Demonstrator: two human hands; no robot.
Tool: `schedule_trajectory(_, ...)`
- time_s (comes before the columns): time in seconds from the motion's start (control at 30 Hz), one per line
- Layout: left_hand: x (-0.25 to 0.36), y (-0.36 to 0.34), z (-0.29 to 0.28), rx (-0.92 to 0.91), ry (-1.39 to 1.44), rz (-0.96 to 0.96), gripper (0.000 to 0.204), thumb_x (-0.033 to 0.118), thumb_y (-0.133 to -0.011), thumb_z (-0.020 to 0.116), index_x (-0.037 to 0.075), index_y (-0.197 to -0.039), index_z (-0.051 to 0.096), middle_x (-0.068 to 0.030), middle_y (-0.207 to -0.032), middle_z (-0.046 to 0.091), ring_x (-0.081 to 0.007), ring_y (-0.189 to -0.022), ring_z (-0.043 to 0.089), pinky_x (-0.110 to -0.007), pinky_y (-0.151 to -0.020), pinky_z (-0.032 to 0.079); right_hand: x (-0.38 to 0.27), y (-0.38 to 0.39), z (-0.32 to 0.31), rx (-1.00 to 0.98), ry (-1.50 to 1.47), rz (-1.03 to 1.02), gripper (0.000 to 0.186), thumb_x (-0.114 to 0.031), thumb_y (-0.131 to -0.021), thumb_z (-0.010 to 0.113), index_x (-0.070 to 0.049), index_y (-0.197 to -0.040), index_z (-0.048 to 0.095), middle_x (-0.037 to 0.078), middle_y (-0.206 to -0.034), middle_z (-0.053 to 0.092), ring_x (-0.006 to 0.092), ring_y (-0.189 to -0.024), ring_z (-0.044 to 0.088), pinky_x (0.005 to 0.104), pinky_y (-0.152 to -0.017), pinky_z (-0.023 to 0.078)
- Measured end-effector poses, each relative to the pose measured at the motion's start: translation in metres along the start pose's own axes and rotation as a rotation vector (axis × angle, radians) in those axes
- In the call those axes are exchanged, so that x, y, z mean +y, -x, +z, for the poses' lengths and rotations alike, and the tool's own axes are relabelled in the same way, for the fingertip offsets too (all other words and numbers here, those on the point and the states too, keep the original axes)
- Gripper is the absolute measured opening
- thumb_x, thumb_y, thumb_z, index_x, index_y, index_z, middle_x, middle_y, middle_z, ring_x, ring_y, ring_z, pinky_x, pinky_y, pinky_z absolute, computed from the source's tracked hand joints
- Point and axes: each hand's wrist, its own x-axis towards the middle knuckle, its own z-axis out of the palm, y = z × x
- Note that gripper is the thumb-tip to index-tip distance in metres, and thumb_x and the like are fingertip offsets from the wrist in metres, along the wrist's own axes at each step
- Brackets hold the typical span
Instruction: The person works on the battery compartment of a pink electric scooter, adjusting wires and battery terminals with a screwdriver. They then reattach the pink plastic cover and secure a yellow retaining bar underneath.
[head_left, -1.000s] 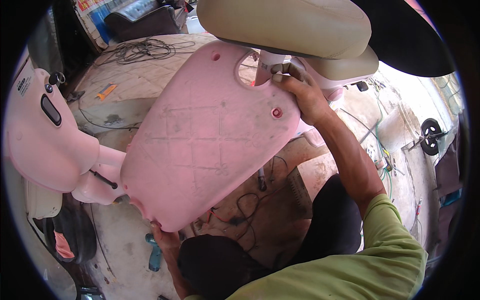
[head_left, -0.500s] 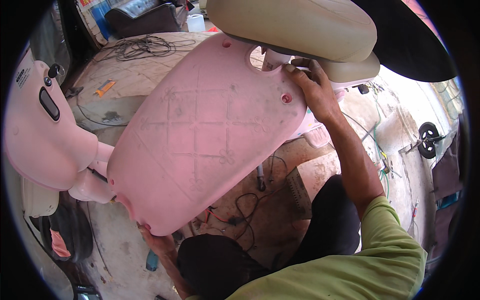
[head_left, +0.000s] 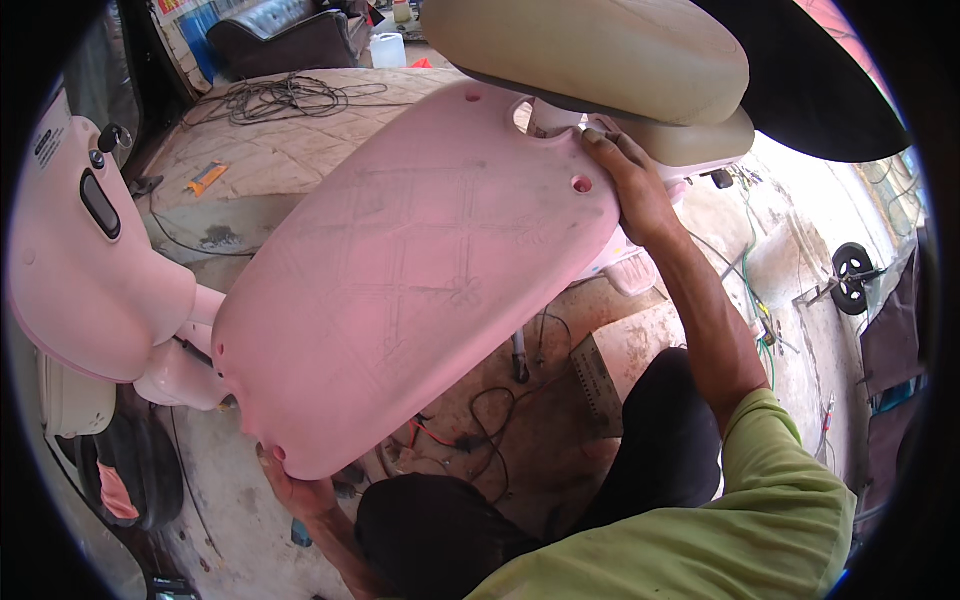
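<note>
A large pink plastic floorboard panel [head_left: 370,290] of a scooter lies tilted across the view, with scuffed embossed lines and round holes near its corners. My right hand [head_left: 635,185] grips its upper right edge beside the cut-out, thumb on top and fingers under the rim. At the near left corner my left hand [head_left: 300,485] holds the edge, its fingers mostly hidden beneath. The beige seat [head_left: 590,60] overhangs the panel's far end. To the left stands the pink front body [head_left: 110,260] with a key at its top.
Cables and a box-like unit with a vented side [head_left: 598,385] lie on the floor below the panel. A coil of black cable [head_left: 275,98] rests at the back, near an orange packet [head_left: 207,178]. A small black wheel [head_left: 852,278] is at the right.
The panel's surface has tilted, and its near left corner has shifted slightly left and down with my left hand. My right hand has moved only a little.
</note>
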Motion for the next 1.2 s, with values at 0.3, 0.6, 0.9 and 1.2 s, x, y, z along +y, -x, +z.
schedule_trajectory(0.3,0.002,-0.025,0.050,0.156,0.102,-0.087,0.015,0.010,-0.100,0.060,0.004,-0.113,0.057,-0.0072,-0.107,0.067,-0.0187,-0.097,0.067,-0.034,-0.087,0.057,0.015,-0.006,-0.023,-0.005,-0.205,0.081,0.054,-0.032,-0.107,0.047,-0.004,-0.152,0.048,0.014,-0.144,0.058,0.0228,-0.129,0.058,0.0379,-0.110,0.046)
schedule_trajectory(0.6,0.024,-0.029,0.068,0.166,-0.080,0.057,0.028,0.026,-0.105,0.053,-0.001,-0.109,0.060,-0.0102,-0.111,0.067,-0.0177,-0.098,0.065,-0.033,-0.086,0.055,0.009,0.003,-0.005,0.065,-0.269,0.149,0.057,-0.037,-0.108,0.044,-0.009,-0.157,0.041,0.014,-0.152,0.050,0.0281,-0.139,0.051,0.0441,-0.114,0.044)
schedule_trajectory(0.9,0.044,-0.047,0.071,0.029,-0.219,0.225,0.026,0.023,-0.102,0.050,-0.001,-0.097,0.060,-0.0102,-0.096,0.069,-0.0126,-0.082,0.064,-0.026,-0.071,0.052,0.006,0.008,0.000,0.075,-0.357,0.215,0.058,-0.042,-0.109,0.042,-0.007,-0.155,0.042,0.014,-0.149,0.053,0.0289,-0.138,0.052,0.0477,-0.113,0.046)
schedule_trajectory(1.2,0.050,-0.051,0.067,-0.012,-0.342,0.118,0.039,0.032,-0.107,0.043,0.000,-0.094,0.060,-0.0071,-0.090,0.068,-0.0124,-0.077,0.061,-0.027,-0.070,0.050,-0.025,0.095,-0.019,0.112,1.029,-0.353,0.072,-0.052,-0.098,0.065,0.002,-0.145,0.052,0.012,-0.123,0.063,0.0188,-0.100,0.057,0.0353,-0.086,0.044)
